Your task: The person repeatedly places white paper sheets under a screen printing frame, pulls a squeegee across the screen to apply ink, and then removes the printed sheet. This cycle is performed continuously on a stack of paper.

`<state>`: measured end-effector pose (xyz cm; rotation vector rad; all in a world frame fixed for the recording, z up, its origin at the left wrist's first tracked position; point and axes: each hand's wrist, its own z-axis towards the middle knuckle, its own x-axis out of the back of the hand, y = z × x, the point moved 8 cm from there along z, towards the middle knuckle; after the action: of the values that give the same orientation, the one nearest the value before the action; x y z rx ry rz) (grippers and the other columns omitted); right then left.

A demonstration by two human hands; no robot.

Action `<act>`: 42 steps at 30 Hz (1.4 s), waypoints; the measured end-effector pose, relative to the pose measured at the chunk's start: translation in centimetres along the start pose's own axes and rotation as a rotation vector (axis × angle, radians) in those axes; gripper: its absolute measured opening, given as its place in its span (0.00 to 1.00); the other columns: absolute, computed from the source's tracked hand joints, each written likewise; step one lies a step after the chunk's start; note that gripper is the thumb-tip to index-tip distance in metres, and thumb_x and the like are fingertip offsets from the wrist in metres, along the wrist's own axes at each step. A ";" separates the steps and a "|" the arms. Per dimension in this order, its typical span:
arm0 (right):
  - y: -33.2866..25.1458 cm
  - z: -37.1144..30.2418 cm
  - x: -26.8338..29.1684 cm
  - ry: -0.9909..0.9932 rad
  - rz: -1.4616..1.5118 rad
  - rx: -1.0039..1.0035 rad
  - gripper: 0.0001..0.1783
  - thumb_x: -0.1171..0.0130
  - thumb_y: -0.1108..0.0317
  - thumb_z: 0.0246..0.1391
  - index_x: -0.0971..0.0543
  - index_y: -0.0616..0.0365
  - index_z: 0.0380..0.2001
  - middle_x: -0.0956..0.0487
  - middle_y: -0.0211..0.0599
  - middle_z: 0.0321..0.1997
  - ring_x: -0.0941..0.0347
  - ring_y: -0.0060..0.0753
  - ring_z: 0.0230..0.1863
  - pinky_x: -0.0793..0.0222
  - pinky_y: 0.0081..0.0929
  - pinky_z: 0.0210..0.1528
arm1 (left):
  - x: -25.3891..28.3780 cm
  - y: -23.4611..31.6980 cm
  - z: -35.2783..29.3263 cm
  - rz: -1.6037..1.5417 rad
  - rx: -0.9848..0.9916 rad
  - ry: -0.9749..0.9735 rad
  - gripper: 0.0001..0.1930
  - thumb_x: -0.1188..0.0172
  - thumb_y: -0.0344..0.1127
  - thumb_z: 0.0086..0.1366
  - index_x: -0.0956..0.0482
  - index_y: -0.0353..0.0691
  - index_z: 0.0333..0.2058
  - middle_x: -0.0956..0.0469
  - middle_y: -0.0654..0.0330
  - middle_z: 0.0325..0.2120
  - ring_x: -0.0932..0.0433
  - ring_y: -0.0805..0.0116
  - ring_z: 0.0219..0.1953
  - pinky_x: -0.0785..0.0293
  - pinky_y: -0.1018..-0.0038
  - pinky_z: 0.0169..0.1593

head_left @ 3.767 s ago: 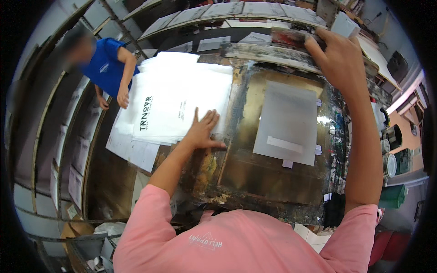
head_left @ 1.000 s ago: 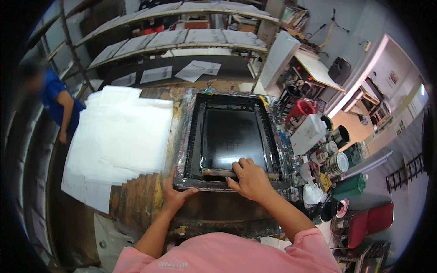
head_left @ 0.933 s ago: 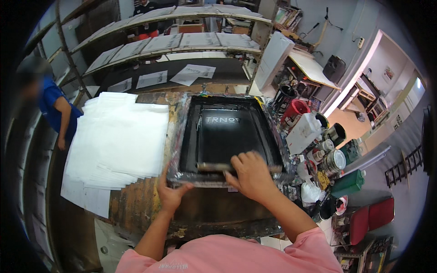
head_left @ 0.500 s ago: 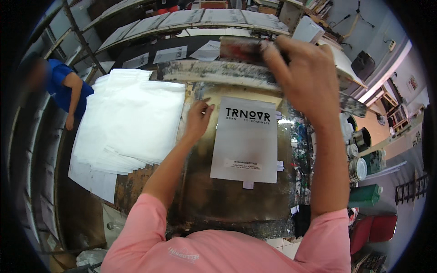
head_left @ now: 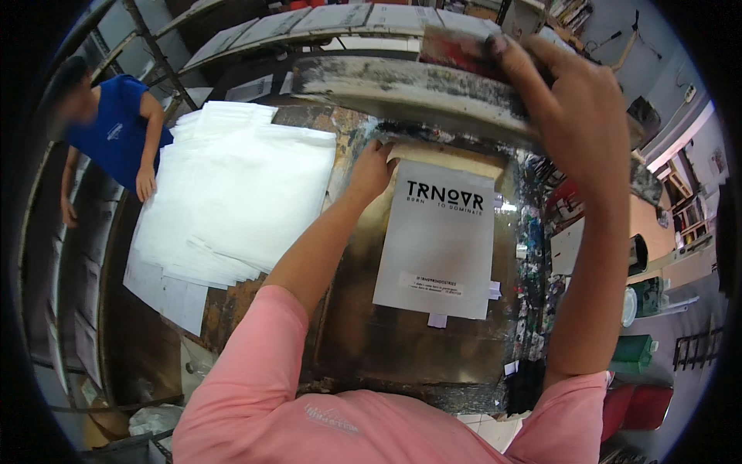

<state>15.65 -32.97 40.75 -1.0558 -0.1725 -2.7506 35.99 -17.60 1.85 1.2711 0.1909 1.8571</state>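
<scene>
A white sheet or flat bag (head_left: 434, 247) with black print lies on the dark, stained work board (head_left: 348, 332), small paper tabs along its edges. My left hand (head_left: 373, 172) is by the sheet's top left corner, thumb and forefinger apart; I cannot tell whether they touch it. Raised at the far right, my right hand (head_left: 576, 100) grips a red-stained squeegee (head_left: 457, 52). Just under the squeegee runs the long, ink-smeared bar of a printing screen frame (head_left: 402, 83), tilted up from the board; the hand covers its right end.
A stack of blank white sheets (head_left: 239, 185) sits left of the board. Beside it stands another person in a blue shirt (head_left: 116, 131), one hand near the stack. Printed sheets lie on a far rack (head_left: 332, 17). Jars and a green container (head_left: 632, 353) are on the right.
My left hand has come closer to the sheet's top left corner. The frame's bar and my right hand with the squeegee are higher in view. The other person has moved nearer the stack.
</scene>
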 end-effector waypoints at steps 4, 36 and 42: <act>-1.0 -1.3 0.5 -0.041 0.019 -0.055 0.27 0.38 0.44 0.65 0.18 0.60 0.26 0.18 0.51 0.27 0.20 0.59 0.34 0.34 0.53 0.45 | -1.5 -0.1 0.6 0.191 -0.049 -0.090 0.26 0.35 0.42 0.71 0.23 0.52 0.67 0.24 0.44 0.48 0.23 0.42 0.54 0.22 0.52 0.55; -2.4 -4.4 0.5 -0.005 -0.048 -0.025 0.29 0.44 0.42 0.69 0.17 0.62 0.33 0.16 0.51 0.34 0.20 0.58 0.40 0.35 0.47 0.50 | 34.0 -7.0 -26.9 0.613 0.169 0.483 0.40 0.25 0.54 0.64 0.27 0.32 0.66 0.22 0.43 0.53 0.24 0.43 0.55 0.29 0.51 0.61; -1.0 -3.0 0.9 0.021 -0.042 0.011 0.32 0.45 0.39 0.68 0.16 0.61 0.34 0.16 0.52 0.33 0.19 0.59 0.39 0.32 0.50 0.48 | 16.8 -1.0 -23.1 0.509 -0.197 -0.475 0.63 0.47 0.89 0.55 0.36 0.43 0.76 0.44 0.47 0.79 0.52 0.38 0.81 0.67 0.37 0.80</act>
<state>12.76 -32.63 39.08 -1.0320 -0.2088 -2.7932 15.60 2.42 2.06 1.6790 -0.6060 1.8514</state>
